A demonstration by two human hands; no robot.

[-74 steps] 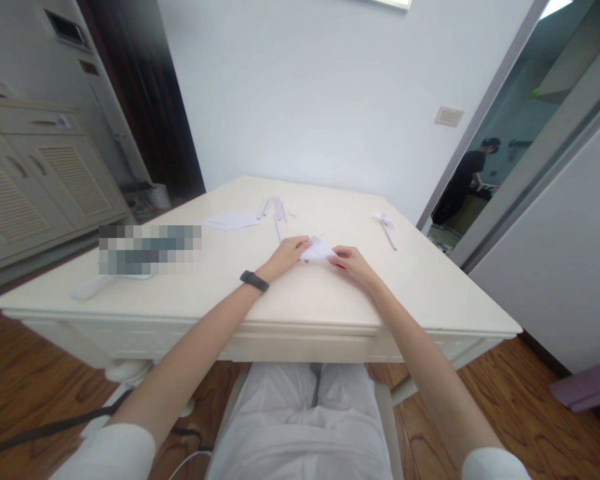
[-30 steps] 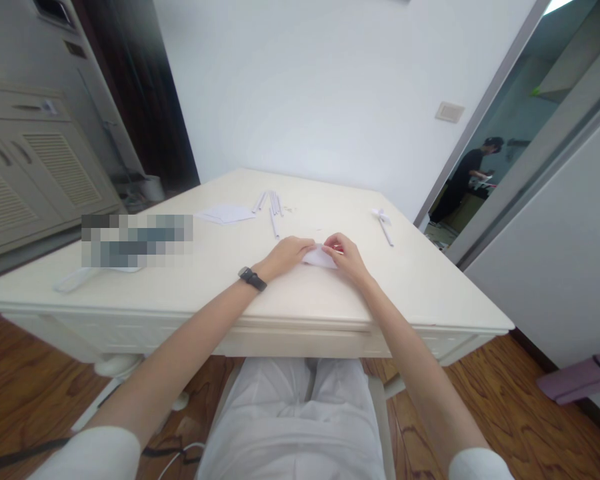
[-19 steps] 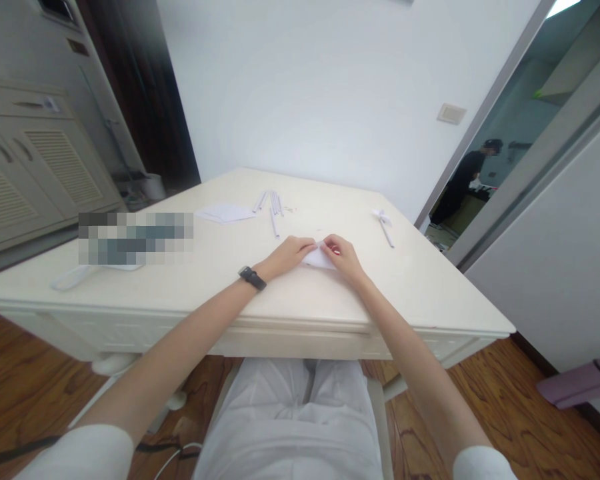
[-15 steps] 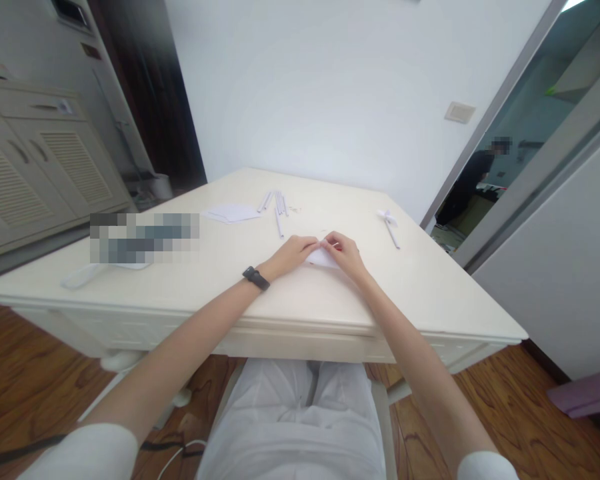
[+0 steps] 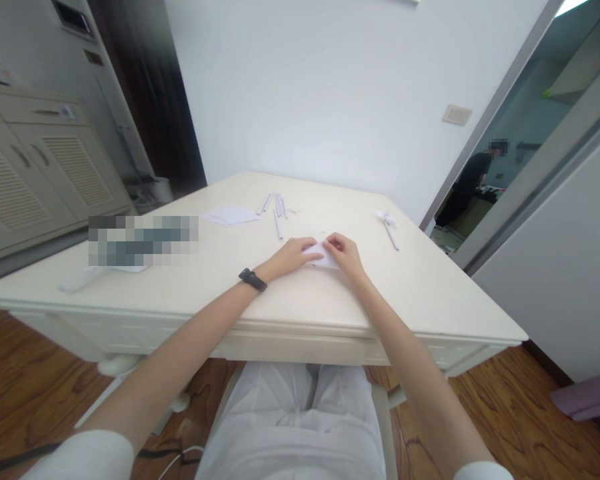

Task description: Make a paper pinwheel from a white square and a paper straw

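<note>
Just above the tabletop, near the middle of the table, a small piece of white paper (image 5: 324, 257) is between my hands. My left hand (image 5: 300, 252) grips its left side, with the thumb lying along the near face. The fingers of my right hand (image 5: 344, 252) are pinched on the paper's upper right edge. Part of the sheet is hidden behind the fingers, so its full shape cannot be made out. A black band sits on my left wrist.
On the white table (image 5: 420, 300), several rolled paper sticks (image 5: 279, 203) lie beyond my hands. Flat white sheets (image 5: 230, 215) are to their left. A paper pinwheel on a stick (image 5: 390, 230) lies at the right. A blurred-out object (image 5: 143, 240) stands at the left. A person (image 5: 473, 177) is beyond the doorway.
My left thumb has moved away from the right fingertips and down across the paper. More of the paper's face shows between my hands. The view has shifted slightly.
</note>
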